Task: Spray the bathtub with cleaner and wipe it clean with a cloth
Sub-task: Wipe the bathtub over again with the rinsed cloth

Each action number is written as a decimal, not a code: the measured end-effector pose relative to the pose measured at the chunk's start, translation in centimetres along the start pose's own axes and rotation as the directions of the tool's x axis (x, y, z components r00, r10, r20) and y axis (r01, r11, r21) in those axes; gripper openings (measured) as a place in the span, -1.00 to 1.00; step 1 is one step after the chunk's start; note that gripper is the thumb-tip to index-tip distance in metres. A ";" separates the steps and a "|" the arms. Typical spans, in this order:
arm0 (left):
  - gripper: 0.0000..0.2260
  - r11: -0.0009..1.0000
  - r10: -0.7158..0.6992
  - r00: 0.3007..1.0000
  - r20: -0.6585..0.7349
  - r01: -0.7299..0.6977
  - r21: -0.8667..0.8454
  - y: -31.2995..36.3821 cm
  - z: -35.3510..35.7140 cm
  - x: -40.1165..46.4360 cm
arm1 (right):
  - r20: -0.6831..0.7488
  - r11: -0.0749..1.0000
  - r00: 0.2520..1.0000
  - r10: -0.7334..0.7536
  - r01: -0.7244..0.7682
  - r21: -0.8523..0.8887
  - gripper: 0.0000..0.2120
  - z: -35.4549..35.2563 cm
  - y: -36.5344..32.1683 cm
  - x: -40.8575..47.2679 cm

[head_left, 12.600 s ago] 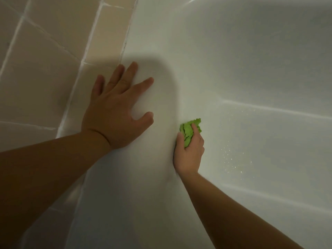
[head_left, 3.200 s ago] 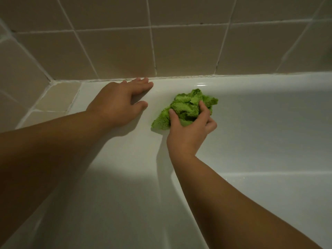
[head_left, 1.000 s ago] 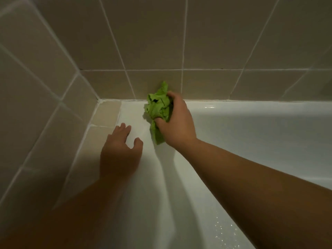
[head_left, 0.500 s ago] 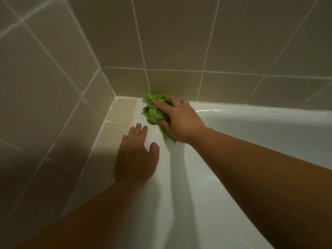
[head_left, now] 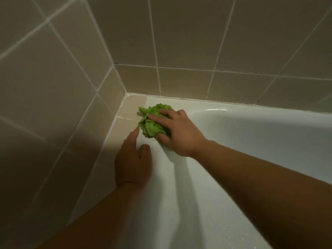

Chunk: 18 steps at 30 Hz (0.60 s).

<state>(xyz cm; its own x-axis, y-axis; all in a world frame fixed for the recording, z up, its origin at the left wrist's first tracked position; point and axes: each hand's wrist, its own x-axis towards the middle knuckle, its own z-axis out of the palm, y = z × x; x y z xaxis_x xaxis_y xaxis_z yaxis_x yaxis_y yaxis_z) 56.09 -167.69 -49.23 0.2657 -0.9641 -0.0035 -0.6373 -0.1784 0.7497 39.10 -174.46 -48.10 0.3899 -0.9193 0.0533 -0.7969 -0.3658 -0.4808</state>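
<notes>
My right hand (head_left: 177, 133) presses crumpled green cloth (head_left: 152, 121) onto bathtub (head_left: 251, 133) rim corner by tiled ledge (head_left: 132, 109), fingers curled over it for scrubbing; left hand (head_left: 133, 159) flat on rim, fingers together, bracing reach.

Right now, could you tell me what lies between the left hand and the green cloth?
Only bare white bathtub rim, in the head view; left hand and green cloth are apart.

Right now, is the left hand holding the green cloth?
No, the right hand grips the green cloth on the bathtub rim; the left hand rests flat beside it.
</notes>
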 end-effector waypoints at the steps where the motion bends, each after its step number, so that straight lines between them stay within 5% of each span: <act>1: -0.40 1.000 0.019 1.000 0.006 -0.019 0.002 -0.2 -0.2 -0.2 | 0.025 1.000 1.000 -0.016 0.016 -0.016 -0.41 -0.6 1.0 -0.1; 7: -0.45 0.955 0.189 0.977 0.097 -0.206 0.212 -0.5 0.6 -0.1 | -0.095 0.973 0.977 0.191 -0.201 -0.117 -0.41 -1.2 1.9 3.8; 12: -0.29 0.804 0.260 0.939 0.225 -0.339 0.488 -1.4 1.7 0.8 | -0.062 0.987 0.996 0.059 -0.068 -0.144 -0.41 -1.1 2.3 2.9; 18: -0.27 0.688 0.342 0.904 0.256 -0.427 0.587 -0.3 3.5 2.8 | -0.124 0.968 0.988 0.093 -0.119 -0.223 -0.41 -4.1 8.8 -2.7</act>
<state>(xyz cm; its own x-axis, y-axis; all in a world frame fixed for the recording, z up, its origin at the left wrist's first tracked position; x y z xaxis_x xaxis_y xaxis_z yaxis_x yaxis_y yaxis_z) 54.56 -171.03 -51.79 -0.1633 -0.9830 0.0838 -0.9765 0.1732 0.1286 29.11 -175.80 -48.91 0.2535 -0.9603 0.1161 -0.9203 -0.2764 -0.2767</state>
